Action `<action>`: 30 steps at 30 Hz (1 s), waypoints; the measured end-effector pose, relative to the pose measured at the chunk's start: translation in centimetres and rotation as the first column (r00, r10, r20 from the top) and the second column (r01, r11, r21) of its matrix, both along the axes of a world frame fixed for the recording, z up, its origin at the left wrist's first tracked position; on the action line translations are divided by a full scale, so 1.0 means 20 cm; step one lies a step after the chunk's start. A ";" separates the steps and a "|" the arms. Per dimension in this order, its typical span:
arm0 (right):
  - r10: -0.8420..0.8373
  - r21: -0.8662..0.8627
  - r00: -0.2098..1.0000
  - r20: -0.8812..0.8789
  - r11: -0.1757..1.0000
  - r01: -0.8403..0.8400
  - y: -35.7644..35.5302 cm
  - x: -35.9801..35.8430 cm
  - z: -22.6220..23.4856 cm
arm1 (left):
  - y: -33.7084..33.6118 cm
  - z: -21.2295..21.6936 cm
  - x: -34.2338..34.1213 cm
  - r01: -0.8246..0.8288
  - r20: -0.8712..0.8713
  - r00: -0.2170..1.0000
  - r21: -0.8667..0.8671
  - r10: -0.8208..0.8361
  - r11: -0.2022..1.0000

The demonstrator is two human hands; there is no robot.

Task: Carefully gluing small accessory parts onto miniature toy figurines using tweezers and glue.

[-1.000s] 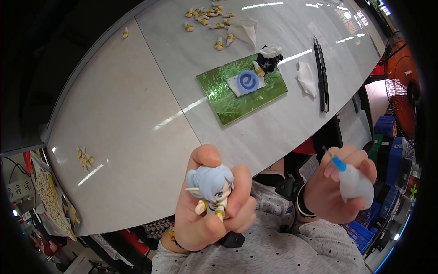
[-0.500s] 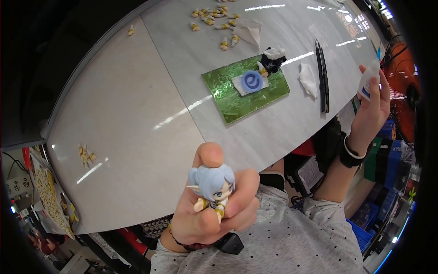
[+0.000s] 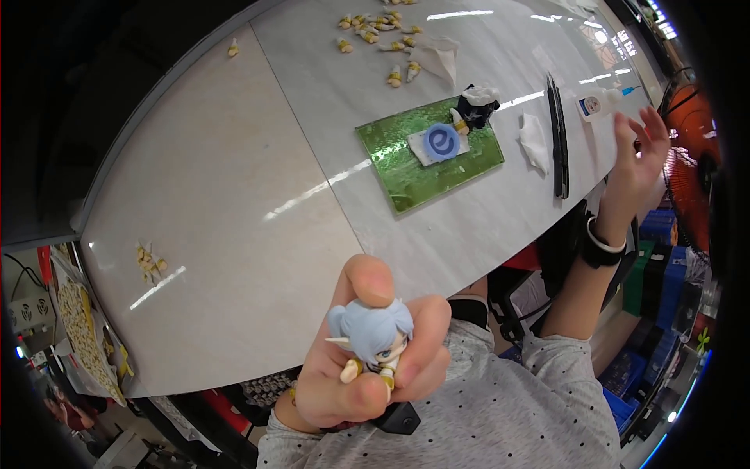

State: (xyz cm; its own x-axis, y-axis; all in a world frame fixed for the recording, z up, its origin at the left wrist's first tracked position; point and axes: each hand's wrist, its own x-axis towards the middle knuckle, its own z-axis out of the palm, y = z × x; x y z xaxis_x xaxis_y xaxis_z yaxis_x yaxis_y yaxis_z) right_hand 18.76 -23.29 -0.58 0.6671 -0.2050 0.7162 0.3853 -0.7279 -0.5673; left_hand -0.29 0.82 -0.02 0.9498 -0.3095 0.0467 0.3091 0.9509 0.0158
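Note:
My left hand (image 3: 332, 393) is closed around a small figurine (image 3: 370, 328) with pale blue hair and a pointed ear, held in front of my shirt. Thumb and fingers press its body; its head stays uncovered. Beyond the table's right edge, my right hand (image 3: 642, 148) is empty, with fingers apart. Just past those fingertips lies a small white squeeze bottle (image 3: 595, 105) with a blue needle tip, resting on its side on the table. A pair of black tweezers (image 3: 558, 141) lies to the left of that hand.
A green plate (image 3: 406, 187) bears a round blue-purple dish (image 3: 442, 142), a small limb-like part (image 3: 459, 122) and a black bundle with white tissue (image 3: 478, 105). Crumpled tissue (image 3: 534, 144) lies alongside. More small parts (image 3: 367, 31) are scattered at the back. An orange fan (image 3: 691, 164) stands right.
My right hand has let go of the squeeze bottle, which now lies on the table. My left hand still holds the figurine, slightly lower and further right in view.

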 end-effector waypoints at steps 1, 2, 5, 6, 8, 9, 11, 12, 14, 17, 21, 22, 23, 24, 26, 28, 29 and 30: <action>0.114 0.100 0.985 0.127 0.987 -0.127 0.02 -0.04 0.00 | 0.00 0.00 0.00 -0.002 -0.002 1.000 0.001 0.002 1.000; 0.176 0.127 0.966 0.189 0.971 -0.202 0.06 -0.10 0.03 | 0.01 0.01 0.01 0.020 0.009 1.000 0.015 -0.020 1.000; 0.305 0.103 0.932 0.197 0.939 -0.329 0.15 -0.23 0.06 | 0.02 0.01 0.02 0.051 0.022 0.998 0.027 -0.051 0.998; 0.374 0.052 0.916 0.141 0.922 -0.384 0.15 -0.24 0.07 | 0.02 0.01 0.02 0.058 0.028 0.998 0.018 -0.059 0.998; 0.334 0.090 0.932 0.140 0.933 -0.348 0.15 -0.23 0.05 | 0.01 0.05 0.02 0.053 -0.056 0.997 0.034 -0.051 0.998; 0.296 0.128 0.945 0.136 0.941 -0.313 0.15 -0.23 0.05 | 0.01 0.06 0.01 0.045 -0.139 0.990 0.052 -0.038 0.998; 0.280 0.164 0.951 0.129 0.940 -0.299 0.10 -0.23 0.05 | 0.00 0.06 0.01 0.045 -0.124 0.992 0.049 -0.039 0.998; 0.260 0.198 0.958 0.122 0.939 -0.280 0.08 -0.23 0.06 | 0.00 0.06 0.01 0.049 -0.109 0.993 0.045 -0.044 0.998; 0.287 0.163 0.958 0.023 0.944 -0.287 0.09 -0.26 0.08 | 0.00 0.07 0.01 0.055 -0.112 0.992 0.035 -0.051 0.998; 0.279 -0.092 0.924 -0.262 0.946 -0.312 0.12 -0.21 0.05 | 0.01 0.04 0.02 0.064 -0.080 0.995 0.049 -0.060 0.997; 0.218 -0.258 0.889 -0.403 0.905 -0.339 0.15 -0.14 0.03 | -0.01 0.04 0.01 0.032 -0.078 0.997 0.055 -0.027 0.998; 0.252 -0.171 0.828 -0.501 0.909 -0.380 0.15 -0.14 0.03 | -0.01 0.04 0.01 0.033 -0.076 0.997 0.054 -0.029 0.998; 0.257 -0.167 0.826 -0.501 0.908 -0.384 0.16 -0.13 0.05 | -0.01 0.04 0.01 0.044 -0.097 0.995 0.049 -0.039 0.998; 0.252 -0.197 0.768 -0.588 0.877 -0.438 0.17 -0.13 0.09 | -0.01 0.04 0.00 0.055 -0.118 0.992 0.044 -0.049 0.998; 0.242 -0.216 0.702 -0.669 0.841 -0.496 0.16 -0.12 0.11 | -0.01 0.03 0.00 0.061 -0.112 0.992 0.031 -0.057 0.998; 0.434 -0.035 0.618 -0.656 0.800 -0.599 0.11 -0.10 0.10 | -0.01 0.03 0.01 0.070 -0.105 0.992 0.018 -0.068 0.997; 0.439 -0.032 0.614 -0.656 0.797 -0.603 0.09 -0.12 0.10 | -0.01 0.03 0.01 0.071 -0.100 0.993 0.015 -0.070 0.997; 0.684 0.298 0.533 -0.498 0.712 -0.636 0.07 -0.16 0.10 | -0.01 0.03 0.01 0.073 -0.096 0.993 0.011 -0.071 0.997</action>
